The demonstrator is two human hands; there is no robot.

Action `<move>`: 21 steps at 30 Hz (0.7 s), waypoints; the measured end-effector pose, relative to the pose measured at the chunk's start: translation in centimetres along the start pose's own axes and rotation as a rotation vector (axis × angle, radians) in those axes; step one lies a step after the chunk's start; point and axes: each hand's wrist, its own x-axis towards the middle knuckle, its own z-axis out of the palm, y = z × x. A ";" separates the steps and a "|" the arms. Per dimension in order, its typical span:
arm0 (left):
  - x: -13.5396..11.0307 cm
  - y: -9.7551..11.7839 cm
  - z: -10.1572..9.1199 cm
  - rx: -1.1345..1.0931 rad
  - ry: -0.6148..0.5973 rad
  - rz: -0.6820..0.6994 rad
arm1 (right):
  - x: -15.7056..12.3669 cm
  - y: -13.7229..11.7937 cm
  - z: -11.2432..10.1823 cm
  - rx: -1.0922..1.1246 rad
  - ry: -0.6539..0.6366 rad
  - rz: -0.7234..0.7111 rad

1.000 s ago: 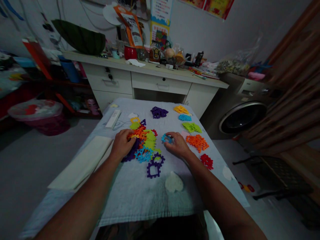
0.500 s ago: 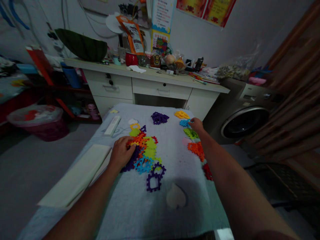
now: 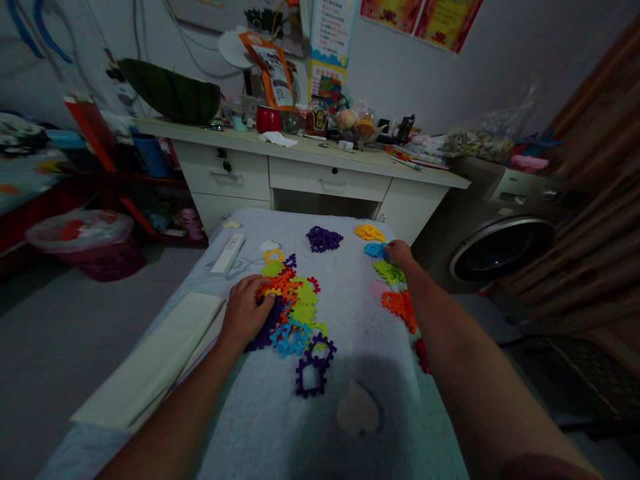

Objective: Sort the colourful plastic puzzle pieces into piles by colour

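Observation:
My left hand (image 3: 247, 312) rests at the left edge of a mixed-colour heap of notched plastic interlocking pieces (image 3: 303, 312), thumb apart from the bent fingers. A dark purple group (image 3: 266, 330) lies beneath its thumb side. Farther right, my right hand (image 3: 400, 253) has its fingertips pinched at the edge of a small blue pile of the same pieces (image 3: 374, 250); the fingers partly hide what they grip. Around it lie a yellow pile (image 3: 369, 232), a green pile (image 3: 389, 271) and an orange pile (image 3: 399, 307). A purple pile (image 3: 324, 239) sits at the far middle.
A pale blue cloth (image 3: 370, 340) covers the table. On its left are a long white box (image 3: 229, 255) and a folded cream sheet (image 3: 155, 357). Red pieces (image 3: 423, 355) lie beside my right forearm. Beyond stand a white desk (image 3: 325, 179) and a washing machine (image 3: 493, 233).
The whole view has shifted slightly right and down. Both hands stay at the same piles, with little visible movement of the pieces.

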 end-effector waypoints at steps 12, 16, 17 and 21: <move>0.0 0.4 0.0 0.022 0.001 -0.035 | -13.2 -7.5 -1.5 0.476 -0.282 -0.603; 0.0 0.7 -0.1 0.019 -0.013 -0.051 | -20.4 -9.2 -1.3 0.384 -0.511 -0.922; 0.0 0.7 -0.1 0.018 -0.011 -0.057 | -21.6 -9.3 -1.2 0.337 -0.504 -0.943; -0.1 0.8 -0.1 0.013 -0.011 -0.068 | -23.8 -8.9 -0.8 0.200 -0.478 -0.886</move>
